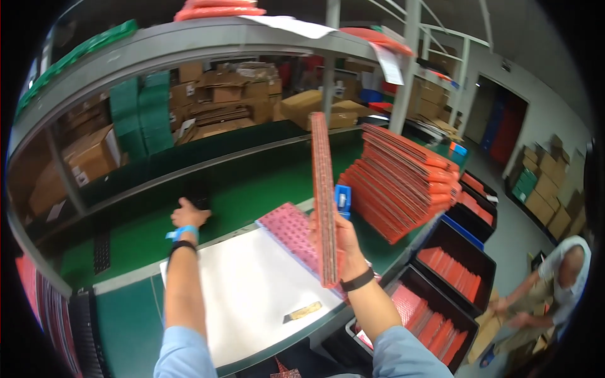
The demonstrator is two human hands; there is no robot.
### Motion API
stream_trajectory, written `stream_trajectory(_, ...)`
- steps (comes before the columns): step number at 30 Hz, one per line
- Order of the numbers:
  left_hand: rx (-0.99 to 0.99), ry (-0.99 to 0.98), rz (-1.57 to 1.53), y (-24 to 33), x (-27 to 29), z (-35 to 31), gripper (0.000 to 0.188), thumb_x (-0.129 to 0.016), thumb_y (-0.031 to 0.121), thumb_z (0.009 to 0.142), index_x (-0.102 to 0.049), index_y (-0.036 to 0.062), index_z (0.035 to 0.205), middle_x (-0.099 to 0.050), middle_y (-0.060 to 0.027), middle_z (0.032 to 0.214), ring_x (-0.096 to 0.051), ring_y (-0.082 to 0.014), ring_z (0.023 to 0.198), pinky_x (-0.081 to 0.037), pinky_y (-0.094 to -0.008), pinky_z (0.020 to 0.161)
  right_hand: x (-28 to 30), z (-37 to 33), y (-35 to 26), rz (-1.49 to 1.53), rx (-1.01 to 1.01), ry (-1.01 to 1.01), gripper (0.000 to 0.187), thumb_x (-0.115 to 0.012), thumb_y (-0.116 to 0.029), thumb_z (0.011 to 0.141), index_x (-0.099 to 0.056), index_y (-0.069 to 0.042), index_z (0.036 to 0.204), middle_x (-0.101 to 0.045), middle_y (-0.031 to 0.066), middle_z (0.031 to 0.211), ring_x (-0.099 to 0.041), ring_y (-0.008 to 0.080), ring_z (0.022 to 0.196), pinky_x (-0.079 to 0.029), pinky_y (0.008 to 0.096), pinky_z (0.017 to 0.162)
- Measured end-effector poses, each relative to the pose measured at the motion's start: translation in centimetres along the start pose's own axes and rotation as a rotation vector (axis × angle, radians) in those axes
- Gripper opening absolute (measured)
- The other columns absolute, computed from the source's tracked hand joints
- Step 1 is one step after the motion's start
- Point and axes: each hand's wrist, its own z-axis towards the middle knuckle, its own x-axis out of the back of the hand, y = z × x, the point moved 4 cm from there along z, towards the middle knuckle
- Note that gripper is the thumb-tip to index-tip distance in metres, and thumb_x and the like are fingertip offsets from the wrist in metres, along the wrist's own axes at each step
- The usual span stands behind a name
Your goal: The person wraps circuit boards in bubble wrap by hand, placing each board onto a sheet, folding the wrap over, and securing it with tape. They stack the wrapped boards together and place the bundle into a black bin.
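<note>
My right hand is closed around a tall, narrow stack of thin red-edged panels, held upright with its edge toward me. My left hand reaches over the green conveyor belt, fingers apart, beside a blurred dark piece on the belt. Whether it touches that piece I cannot tell. Below both hands lies a white sheet on the bench, with a pink bubble-wrap sheet at its far right edge. A tan strip rests on the white sheet's near part.
Right of the belt leans a large pile of red bubble mailers, beside a blue tool. Black crates of red packages line the bench's right side. A metal shelf spans overhead. A co-worker bends at the far right.
</note>
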Motion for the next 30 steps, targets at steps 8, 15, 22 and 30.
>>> stream_trajectory(8,-0.436,0.08,-0.337,-12.1,16.4,-7.2,0.066,-0.072,0.015,0.067,-0.05,0.0017,0.127,-0.069,-0.019,0.099,-0.068,-0.0263,0.091,-0.053,-0.0344,0.082,-0.4,-6.6,-3.3,-0.101,-0.034,0.106,0.038,-0.059,-0.031,0.096,-0.06,-0.002,0.121,-0.069,0.0118,0.108,-0.069,0.0229,0.092,-0.057,0.0358,0.082)
stream_trajectory(15,-0.36,0.133,-0.352,-28.4,20.0,-21.3,0.068,-0.064,0.002,0.068,-0.042,0.0015,0.133,-0.06,-0.0137,0.096,-0.06,-0.0175,0.076,-0.05,-0.0304,0.068,0.1,-10.2,-2.7,-0.382,-0.017,0.149,0.036,-0.06,-0.029,0.097,-0.061,-0.002,0.121,-0.069,0.0102,0.108,-0.068,0.019,0.094,-0.056,0.0336,0.084)
stream_trajectory(22,-0.161,0.129,-0.152,-30.9,17.5,-26.5,0.056,-0.073,0.027,0.079,-0.055,0.0055,0.128,-0.067,-0.019,0.109,-0.064,-0.0324,0.1,-0.047,-0.0454,0.09,-6.3,-13.3,-11.1,-1.03,0.359,0.104,0.032,-0.063,-0.024,0.096,-0.063,0.002,0.114,-0.067,0.0018,0.094,-0.06,0.0084,0.083,-0.05,0.0259,0.074)
stream_trajectory(30,-0.076,0.162,0.076,-29.4,16.9,-28.6,0.069,-0.072,0.034,0.079,-0.048,0.0088,0.138,-0.064,-0.0238,0.117,-0.061,-0.0387,0.109,-0.047,-0.0462,0.095,-23.1,-16.6,-30.9,-2.289,1.246,0.335,0.034,-0.072,-0.022,0.084,-0.063,-0.002,0.11,-0.069,0.0094,0.09,-0.065,0.0201,0.076,-0.051,0.0323,0.07)
